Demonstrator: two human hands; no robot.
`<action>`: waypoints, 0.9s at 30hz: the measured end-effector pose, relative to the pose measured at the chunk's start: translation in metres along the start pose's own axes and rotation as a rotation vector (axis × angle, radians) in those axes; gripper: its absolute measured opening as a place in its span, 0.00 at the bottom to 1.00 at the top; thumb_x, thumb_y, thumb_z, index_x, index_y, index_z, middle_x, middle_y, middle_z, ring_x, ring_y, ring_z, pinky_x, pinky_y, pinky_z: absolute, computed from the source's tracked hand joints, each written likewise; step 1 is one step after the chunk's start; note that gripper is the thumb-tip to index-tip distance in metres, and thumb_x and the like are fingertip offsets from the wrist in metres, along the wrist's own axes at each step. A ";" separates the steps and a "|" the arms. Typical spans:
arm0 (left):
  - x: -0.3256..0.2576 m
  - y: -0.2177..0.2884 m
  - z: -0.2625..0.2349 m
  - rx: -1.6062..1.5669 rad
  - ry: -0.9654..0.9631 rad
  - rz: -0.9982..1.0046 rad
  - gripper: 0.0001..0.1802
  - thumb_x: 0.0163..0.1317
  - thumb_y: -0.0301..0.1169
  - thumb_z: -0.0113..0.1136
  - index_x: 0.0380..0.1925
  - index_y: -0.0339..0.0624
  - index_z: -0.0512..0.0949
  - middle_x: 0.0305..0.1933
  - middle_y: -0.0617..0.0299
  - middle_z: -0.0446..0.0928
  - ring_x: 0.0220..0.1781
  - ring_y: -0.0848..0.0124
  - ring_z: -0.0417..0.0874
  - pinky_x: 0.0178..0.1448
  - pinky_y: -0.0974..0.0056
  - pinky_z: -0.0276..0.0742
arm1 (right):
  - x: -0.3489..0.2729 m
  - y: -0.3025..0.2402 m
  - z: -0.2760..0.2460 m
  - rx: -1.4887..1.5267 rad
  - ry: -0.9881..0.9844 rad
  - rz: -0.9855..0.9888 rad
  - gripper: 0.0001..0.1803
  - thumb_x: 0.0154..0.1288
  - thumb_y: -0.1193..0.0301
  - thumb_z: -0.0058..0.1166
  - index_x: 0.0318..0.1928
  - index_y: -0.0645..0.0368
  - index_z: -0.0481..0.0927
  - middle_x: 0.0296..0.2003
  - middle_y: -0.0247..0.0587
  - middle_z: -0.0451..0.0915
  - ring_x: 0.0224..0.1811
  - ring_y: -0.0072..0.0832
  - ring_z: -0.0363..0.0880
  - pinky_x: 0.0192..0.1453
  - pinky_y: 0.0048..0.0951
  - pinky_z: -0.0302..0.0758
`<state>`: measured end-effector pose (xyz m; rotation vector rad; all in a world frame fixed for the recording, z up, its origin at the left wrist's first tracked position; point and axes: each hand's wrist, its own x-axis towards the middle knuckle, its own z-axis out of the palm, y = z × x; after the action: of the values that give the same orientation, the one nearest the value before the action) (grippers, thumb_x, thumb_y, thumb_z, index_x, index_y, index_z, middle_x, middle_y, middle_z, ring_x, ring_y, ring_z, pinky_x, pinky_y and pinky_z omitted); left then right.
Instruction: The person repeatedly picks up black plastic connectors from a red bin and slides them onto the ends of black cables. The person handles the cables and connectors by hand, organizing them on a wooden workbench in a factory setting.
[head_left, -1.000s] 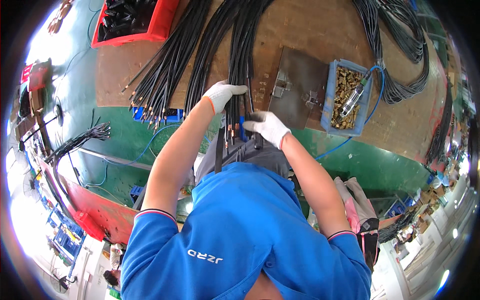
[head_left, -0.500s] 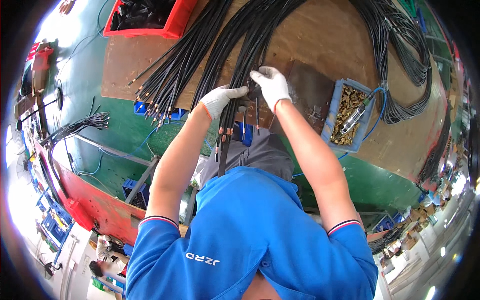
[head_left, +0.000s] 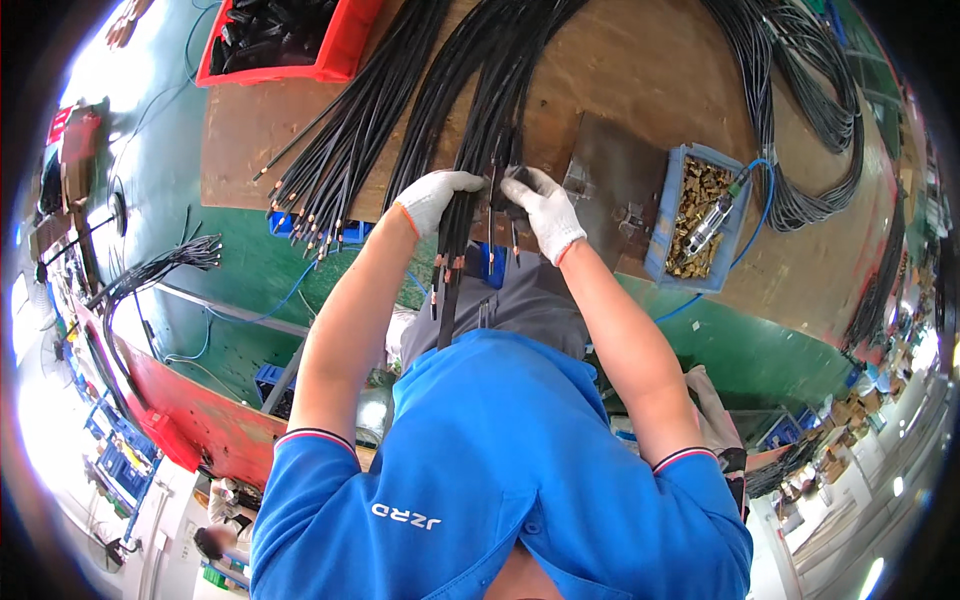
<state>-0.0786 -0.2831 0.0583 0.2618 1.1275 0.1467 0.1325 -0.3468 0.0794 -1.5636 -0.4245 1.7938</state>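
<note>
My left hand (head_left: 428, 203), in a white glove, closes at the edge of a bundle of black cables (head_left: 461, 215), which hang past the table's near edge with bare copper ends downward. In a white glove too, my right hand (head_left: 551, 216) pinches a small black piece (head_left: 517, 181), perhaps a sleeve, right of the bundle. Its exact shape is partly hidden by the fingers. Between the hands a single cable (head_left: 492, 225) hangs apart from the bundle, its copper end low; another short cable end shows below the right fingers.
More cables (head_left: 335, 170) lie fanned on the brown table (head_left: 610, 70) to the left. A red bin (head_left: 345, 50) of black parts stands far left. On the right are a blue-grey bin (head_left: 655, 262) of brass fittings, a metal air tool (head_left: 708, 226) with a blue hose, and coiled cables (head_left: 800, 215).
My right hand has come down slightly toward me, and a black piece now shows in its fingers. A single cable between the hands stands more apart from the bundle. The left hand stays nearly in place.
</note>
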 end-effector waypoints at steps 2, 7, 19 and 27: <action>-0.008 0.008 0.004 0.063 0.000 0.026 0.12 0.66 0.34 0.67 0.42 0.37 0.87 0.33 0.62 0.83 0.29 0.69 0.85 0.35 0.60 0.89 | -0.004 0.018 -0.015 -0.137 -0.113 -0.053 0.16 0.73 0.65 0.67 0.56 0.58 0.85 0.42 0.31 0.88 0.39 0.17 0.83 0.43 0.23 0.79; -0.009 0.009 0.012 0.113 0.047 -0.032 0.11 0.66 0.35 0.71 0.43 0.39 0.86 0.34 0.61 0.84 0.28 0.70 0.85 0.33 0.60 0.87 | -0.044 0.045 -0.032 -0.548 -0.270 -0.025 0.28 0.68 0.63 0.70 0.61 0.69 0.82 0.51 0.43 0.88 0.52 0.28 0.84 0.62 0.32 0.79; 0.016 -0.016 0.012 0.108 0.063 0.097 0.11 0.68 0.34 0.70 0.45 0.40 0.84 0.39 0.62 0.87 0.30 0.73 0.84 0.34 0.66 0.85 | -0.096 0.074 -0.033 -0.730 -0.395 -0.006 0.34 0.65 0.55 0.68 0.65 0.64 0.82 0.60 0.56 0.85 0.63 0.44 0.85 0.70 0.38 0.76; 0.018 -0.017 0.014 0.096 0.067 0.098 0.12 0.67 0.33 0.72 0.45 0.41 0.83 0.39 0.60 0.86 0.30 0.72 0.86 0.34 0.65 0.85 | -0.098 0.069 -0.029 -0.785 -0.398 -0.018 0.32 0.65 0.54 0.68 0.62 0.64 0.83 0.55 0.57 0.88 0.59 0.41 0.87 0.66 0.36 0.78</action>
<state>-0.0585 -0.2963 0.0431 0.4006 1.1903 0.1898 0.1416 -0.4685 0.0986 -1.6499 -1.4663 2.0488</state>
